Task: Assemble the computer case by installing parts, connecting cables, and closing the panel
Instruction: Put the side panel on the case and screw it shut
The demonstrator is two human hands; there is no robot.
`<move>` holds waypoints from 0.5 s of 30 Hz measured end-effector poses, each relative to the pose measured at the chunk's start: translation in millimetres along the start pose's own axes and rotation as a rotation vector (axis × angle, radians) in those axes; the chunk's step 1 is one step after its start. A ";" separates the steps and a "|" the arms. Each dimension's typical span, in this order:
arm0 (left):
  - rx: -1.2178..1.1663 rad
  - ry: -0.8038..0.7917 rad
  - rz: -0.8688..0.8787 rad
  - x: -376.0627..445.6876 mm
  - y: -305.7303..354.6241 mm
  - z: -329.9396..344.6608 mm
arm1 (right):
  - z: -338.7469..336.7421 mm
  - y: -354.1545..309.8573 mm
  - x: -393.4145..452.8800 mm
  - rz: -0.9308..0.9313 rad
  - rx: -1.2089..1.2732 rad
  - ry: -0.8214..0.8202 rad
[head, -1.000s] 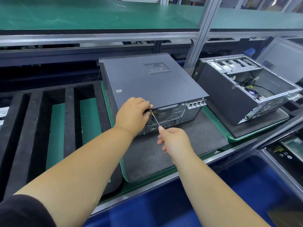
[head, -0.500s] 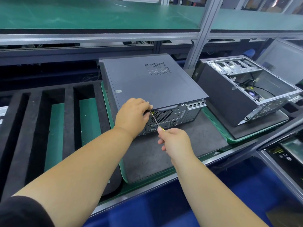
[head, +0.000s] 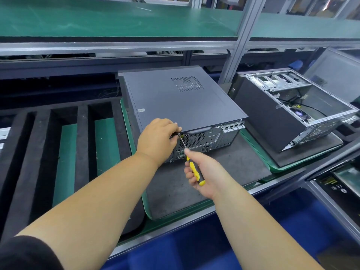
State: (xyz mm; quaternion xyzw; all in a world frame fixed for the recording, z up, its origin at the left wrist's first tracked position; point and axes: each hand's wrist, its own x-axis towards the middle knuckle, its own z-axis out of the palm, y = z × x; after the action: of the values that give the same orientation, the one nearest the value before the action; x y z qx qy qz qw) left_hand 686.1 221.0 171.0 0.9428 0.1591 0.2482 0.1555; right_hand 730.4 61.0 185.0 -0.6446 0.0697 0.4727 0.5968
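Note:
A dark grey computer case [head: 175,102] lies on its side on a grey foam mat [head: 214,172], its side panel on top and its rear ports facing me. My left hand [head: 157,139] curls over the case's near rear corner, fingers pinching at the screw spot where the screwdriver tip meets the rear edge. My right hand [head: 202,172] grips the yellow and black handle of a screwdriver [head: 194,169]. Its thin shaft slants up and left to the case's rear edge. The screw itself is hidden by my fingers.
A second case [head: 288,117] stands open on its own mat to the right, with cables inside. A loose grey panel [head: 335,73] leans behind it. Black foam with deep slots [head: 58,133] fills the left. A metal post [head: 237,45] rises behind the cases.
My right hand has rolled so the yellow and black handle now shows in its palm. The left hand and the case have stayed where they were.

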 end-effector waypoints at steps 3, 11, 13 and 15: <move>-0.016 0.010 -0.003 -0.2 -0.3 0.6 | 1.3 11.7 2.1 -0.335 -0.510 0.284; -0.017 0.031 0.010 0.3 -3.1 2.6 | 14.7 0.3 2.5 -0.111 -0.222 0.146; -0.014 0.029 0.013 0.5 -3.1 3.1 | 6.1 -6.6 0.2 -0.015 -0.067 0.020; -0.014 0.030 0.010 0.3 -3.0 3.4 | -2.1 -11.4 -3.1 0.057 0.071 -0.077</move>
State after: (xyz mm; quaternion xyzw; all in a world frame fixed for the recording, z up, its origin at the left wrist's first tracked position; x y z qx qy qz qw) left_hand 687.4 223.1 167.2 0.9387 0.1549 0.2642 0.1583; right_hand 737.3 61.0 194.8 -0.6020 0.0818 0.5114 0.6078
